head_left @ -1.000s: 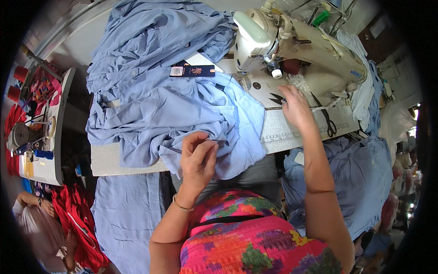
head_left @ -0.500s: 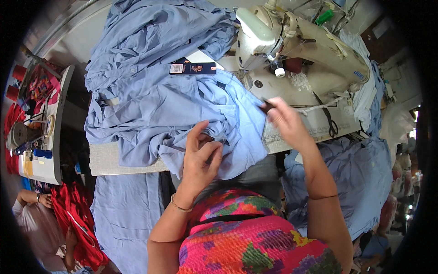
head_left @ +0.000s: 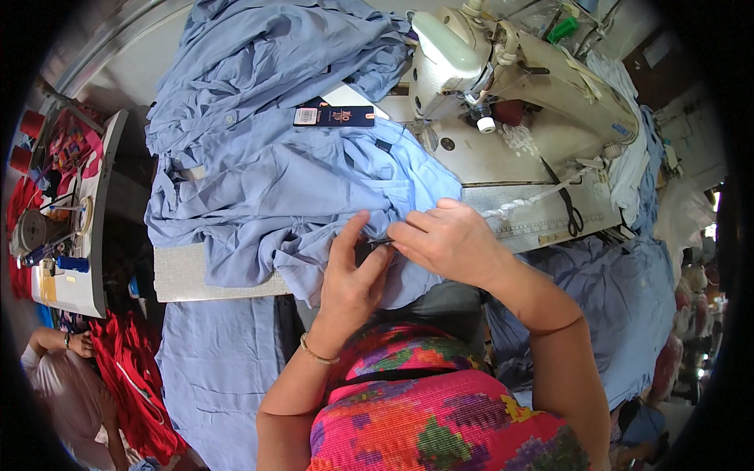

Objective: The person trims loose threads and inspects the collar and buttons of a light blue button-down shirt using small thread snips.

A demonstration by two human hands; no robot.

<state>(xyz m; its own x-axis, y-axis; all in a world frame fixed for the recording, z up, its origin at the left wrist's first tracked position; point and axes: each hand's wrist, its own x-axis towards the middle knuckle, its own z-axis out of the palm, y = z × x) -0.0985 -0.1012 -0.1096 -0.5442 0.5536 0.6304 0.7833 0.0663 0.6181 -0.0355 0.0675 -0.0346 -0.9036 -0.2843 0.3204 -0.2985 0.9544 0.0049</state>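
Note:
A light blue shirt (head_left: 267, 180) lies crumpled over the table's front part, a dark hang tag (head_left: 334, 116) resting on it. My left hand (head_left: 349, 275) is closed in a pinch on the shirt's fabric near the front edge, forefinger raised. Right against those fingertips, my right hand (head_left: 448, 239) is closed around a small dark tool (head_left: 378, 241). Only a bit of the tool shows between the two hands, so its exact kind is hidden.
A sewing machine (head_left: 542, 71) stands at the back right. Black scissors (head_left: 572, 208) lie on the table (head_left: 542, 224) to the right. More blue garments are heaped behind (head_left: 267, 55) and hang at right (head_left: 605, 306). Another person's hand (head_left: 81, 344) touches red cloth (head_left: 133, 385) at lower left.
My right hand has come left and down from beside the shirt to my left fingertips, bringing the small dark tool. My left hand keeps its pinch in nearly the same place.

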